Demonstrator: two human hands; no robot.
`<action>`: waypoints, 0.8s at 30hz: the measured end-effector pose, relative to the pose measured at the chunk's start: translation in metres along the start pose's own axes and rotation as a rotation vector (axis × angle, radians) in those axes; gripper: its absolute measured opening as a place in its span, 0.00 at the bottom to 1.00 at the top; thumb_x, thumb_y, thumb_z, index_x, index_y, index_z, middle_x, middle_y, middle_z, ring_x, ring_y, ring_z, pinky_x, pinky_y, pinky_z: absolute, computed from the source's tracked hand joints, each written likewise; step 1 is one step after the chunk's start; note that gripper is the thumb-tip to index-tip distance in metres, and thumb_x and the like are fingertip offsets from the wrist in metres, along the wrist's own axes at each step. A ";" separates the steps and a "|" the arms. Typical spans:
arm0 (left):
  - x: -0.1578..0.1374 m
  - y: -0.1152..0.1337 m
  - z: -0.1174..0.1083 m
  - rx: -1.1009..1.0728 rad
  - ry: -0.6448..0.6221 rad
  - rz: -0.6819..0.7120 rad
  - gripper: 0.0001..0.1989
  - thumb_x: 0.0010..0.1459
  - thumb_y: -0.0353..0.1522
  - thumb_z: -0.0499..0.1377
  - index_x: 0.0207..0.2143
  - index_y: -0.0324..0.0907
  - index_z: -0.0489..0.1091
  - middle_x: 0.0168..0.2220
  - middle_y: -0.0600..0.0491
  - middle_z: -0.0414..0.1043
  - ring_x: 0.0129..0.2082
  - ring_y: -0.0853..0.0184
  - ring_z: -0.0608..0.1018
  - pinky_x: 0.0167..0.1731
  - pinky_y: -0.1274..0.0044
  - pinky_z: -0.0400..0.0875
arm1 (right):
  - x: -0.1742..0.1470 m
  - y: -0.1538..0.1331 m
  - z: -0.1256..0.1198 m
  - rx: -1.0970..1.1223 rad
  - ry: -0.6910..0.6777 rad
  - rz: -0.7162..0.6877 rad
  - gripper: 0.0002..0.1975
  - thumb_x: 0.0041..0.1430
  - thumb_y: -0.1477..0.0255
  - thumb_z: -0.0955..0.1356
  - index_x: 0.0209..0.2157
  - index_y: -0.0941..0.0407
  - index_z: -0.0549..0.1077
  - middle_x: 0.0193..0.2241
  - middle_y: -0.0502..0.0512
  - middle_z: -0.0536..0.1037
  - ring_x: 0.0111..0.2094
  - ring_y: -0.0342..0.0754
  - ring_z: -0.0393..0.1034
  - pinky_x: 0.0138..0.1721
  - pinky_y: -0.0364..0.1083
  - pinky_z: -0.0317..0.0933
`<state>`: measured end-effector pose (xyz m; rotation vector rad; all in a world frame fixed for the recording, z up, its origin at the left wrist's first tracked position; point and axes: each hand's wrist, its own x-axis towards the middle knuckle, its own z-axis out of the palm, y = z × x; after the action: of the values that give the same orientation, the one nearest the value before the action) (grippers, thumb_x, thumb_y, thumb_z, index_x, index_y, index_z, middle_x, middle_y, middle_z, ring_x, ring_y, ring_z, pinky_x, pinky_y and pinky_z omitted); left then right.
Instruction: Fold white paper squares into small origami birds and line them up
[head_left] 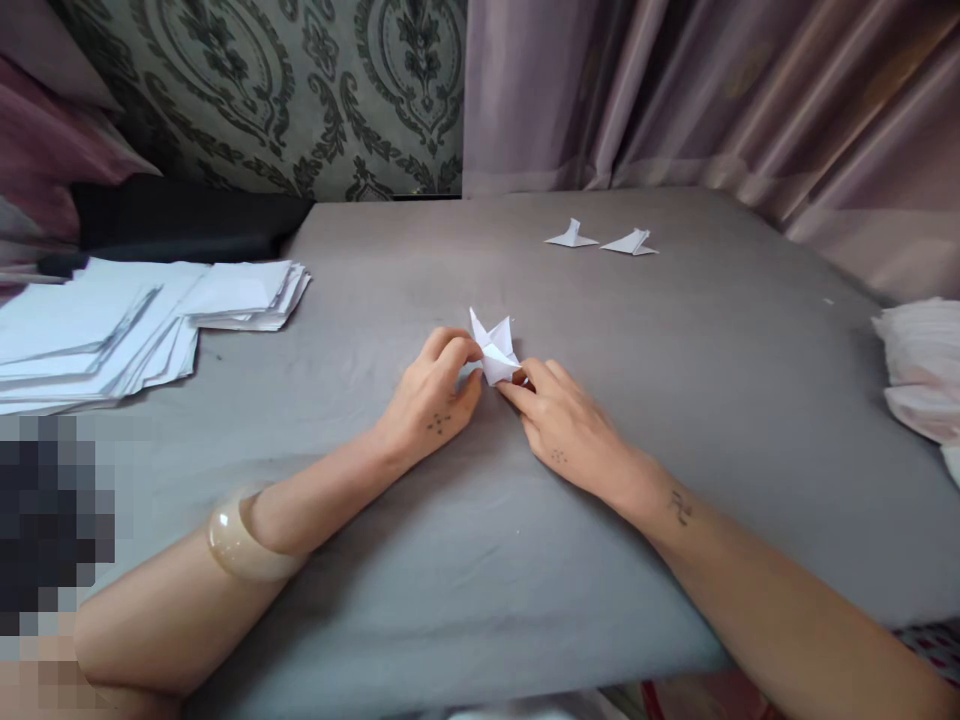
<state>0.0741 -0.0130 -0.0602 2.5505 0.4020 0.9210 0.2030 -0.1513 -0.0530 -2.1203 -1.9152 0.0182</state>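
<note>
Folded paper [498,352] sat at frame centre. My right hand [568,418] pinched its lower right corner; my left hand [433,388] half-curled against left edge, hold unclear. Uneven pull could have torn thin tips or skewed creases.

Left hand [436,385] curled, close beside the flatter right hand [570,420]

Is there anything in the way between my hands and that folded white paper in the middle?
Nothing visible is in the way: fingers of your left hand and right hand both touch the folded paper.
</note>
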 end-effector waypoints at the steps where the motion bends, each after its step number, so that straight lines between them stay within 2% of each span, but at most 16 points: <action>1: 0.000 0.000 0.000 -0.006 -0.017 0.006 0.07 0.58 0.25 0.53 0.40 0.41 0.65 0.43 0.50 0.68 0.38 0.70 0.74 0.39 0.76 0.72 | 0.000 0.000 -0.001 0.000 -0.003 0.002 0.19 0.63 0.80 0.57 0.48 0.55 0.73 0.39 0.60 0.70 0.38 0.51 0.61 0.39 0.50 0.60; 7: -0.003 -0.004 0.002 0.002 -0.215 0.080 0.11 0.62 0.26 0.50 0.44 0.41 0.68 0.44 0.49 0.72 0.40 0.67 0.76 0.39 0.76 0.73 | -0.002 0.005 -0.013 0.127 -0.071 0.004 0.19 0.62 0.81 0.58 0.45 0.53 0.75 0.39 0.58 0.71 0.41 0.51 0.63 0.39 0.48 0.61; 12: -0.002 -0.007 0.001 0.050 -0.298 0.209 0.13 0.64 0.27 0.48 0.43 0.39 0.71 0.46 0.46 0.73 0.45 0.62 0.75 0.45 0.70 0.72 | 0.001 0.018 -0.025 0.282 -0.134 0.009 0.21 0.58 0.83 0.58 0.42 0.52 0.78 0.40 0.53 0.75 0.40 0.47 0.68 0.41 0.46 0.62; 15: -0.001 -0.007 -0.001 0.061 -0.350 0.244 0.14 0.64 0.27 0.47 0.44 0.37 0.72 0.44 0.45 0.73 0.45 0.62 0.74 0.45 0.70 0.72 | 0.002 0.028 -0.031 0.349 -0.150 0.024 0.22 0.56 0.83 0.59 0.38 0.50 0.80 0.40 0.50 0.78 0.39 0.46 0.71 0.42 0.45 0.63; 18: 0.001 -0.006 -0.003 0.067 -0.379 0.263 0.15 0.63 0.26 0.48 0.45 0.37 0.72 0.42 0.45 0.73 0.45 0.61 0.74 0.45 0.69 0.72 | 0.001 0.037 -0.037 0.373 -0.152 0.040 0.21 0.52 0.83 0.60 0.33 0.49 0.81 0.43 0.46 0.79 0.42 0.47 0.72 0.43 0.45 0.63; 21: 0.002 -0.006 -0.005 0.061 -0.399 0.282 0.15 0.62 0.25 0.47 0.44 0.37 0.72 0.43 0.45 0.72 0.45 0.61 0.73 0.46 0.69 0.72 | 0.000 0.045 -0.040 0.416 -0.172 0.097 0.21 0.50 0.82 0.61 0.31 0.48 0.81 0.42 0.44 0.80 0.42 0.47 0.73 0.43 0.45 0.64; 24: 0.003 -0.007 -0.005 0.039 -0.418 0.290 0.16 0.62 0.23 0.47 0.43 0.37 0.72 0.44 0.45 0.72 0.46 0.61 0.72 0.46 0.70 0.71 | 0.002 0.052 -0.037 0.459 -0.132 0.252 0.19 0.48 0.81 0.61 0.29 0.50 0.81 0.34 0.46 0.81 0.36 0.46 0.74 0.39 0.44 0.65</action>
<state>0.0726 -0.0045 -0.0580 2.7891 -0.0755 0.4460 0.2609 -0.1604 -0.0282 -2.0544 -1.5061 0.6025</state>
